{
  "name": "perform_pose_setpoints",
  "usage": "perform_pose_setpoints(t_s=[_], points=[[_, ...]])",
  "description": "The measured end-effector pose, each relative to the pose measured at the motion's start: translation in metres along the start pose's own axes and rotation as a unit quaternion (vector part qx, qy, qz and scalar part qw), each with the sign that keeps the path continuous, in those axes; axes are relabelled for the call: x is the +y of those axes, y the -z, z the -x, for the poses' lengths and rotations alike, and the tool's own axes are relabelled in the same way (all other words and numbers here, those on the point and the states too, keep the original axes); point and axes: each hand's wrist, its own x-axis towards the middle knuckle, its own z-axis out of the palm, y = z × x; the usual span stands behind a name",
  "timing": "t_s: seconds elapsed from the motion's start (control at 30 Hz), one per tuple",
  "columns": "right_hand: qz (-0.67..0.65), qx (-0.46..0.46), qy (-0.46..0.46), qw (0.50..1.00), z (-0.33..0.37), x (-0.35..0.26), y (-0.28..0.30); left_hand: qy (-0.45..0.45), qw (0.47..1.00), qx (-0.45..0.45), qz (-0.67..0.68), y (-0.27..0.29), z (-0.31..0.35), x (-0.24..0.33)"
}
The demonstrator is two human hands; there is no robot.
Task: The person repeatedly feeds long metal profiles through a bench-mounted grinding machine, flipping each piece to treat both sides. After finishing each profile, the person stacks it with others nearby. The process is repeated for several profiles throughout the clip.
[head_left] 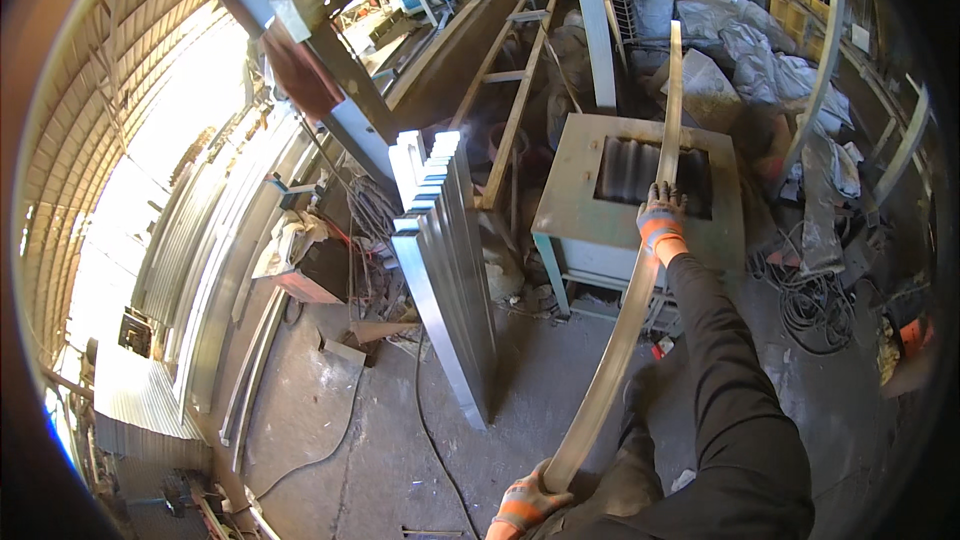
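A long, pale metal bar point(612, 365) runs from near my body, over a metal-topped machine point(575, 170), and on past its far side. Close to me at the bottom, my left hand point(532, 502), in an orange and grey work glove, is closed round the near end of the bar. My right hand point(662, 216), gloved alike, lies on the bar at the machine's near side, its fingers stretched along it and apart. Beneath the bar, the machine's top has a rectangular opening with dark ribbed parts point(625, 172) inside.
Several shiny metal profiles point(440, 240) stand in an upright row left of the bar. Black cables point(432, 430) trail across the floor. A coiled hose point(815, 295) lies right of the machine, with white sacks point(745, 40) behind it. A steel post point(330, 90) rises at upper left.
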Motion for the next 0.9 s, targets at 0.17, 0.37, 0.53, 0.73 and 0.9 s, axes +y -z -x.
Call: perform_pose_setpoints(t_s=[0.17,0.37,0.53,0.73,0.9], points=[[0.006,-0.009,-0.018,1.000,0.139,-0.052,0.027,-0.076,0.992,0.072,0.076,-0.013,0.108,-0.115],[0.006,-0.046,-0.010,0.999,0.289,-0.080,0.059,-0.018,0.997,0.026,0.076,-0.030,0.233,-0.229],[0.003,-0.062,-0.013,0.998,0.401,-0.074,0.099,-0.059,0.983,0.041,0.166,-0.076,0.330,-0.292],[-0.054,-0.034,0.007,0.998,0.564,-0.056,0.136,-0.050,0.995,0.050,0.077,-0.154,0.463,-0.393],[-0.054,-0.007,0.025,0.998,0.689,-0.042,0.178,0.013,0.982,0.034,0.186,-0.195,0.580,-0.447]])
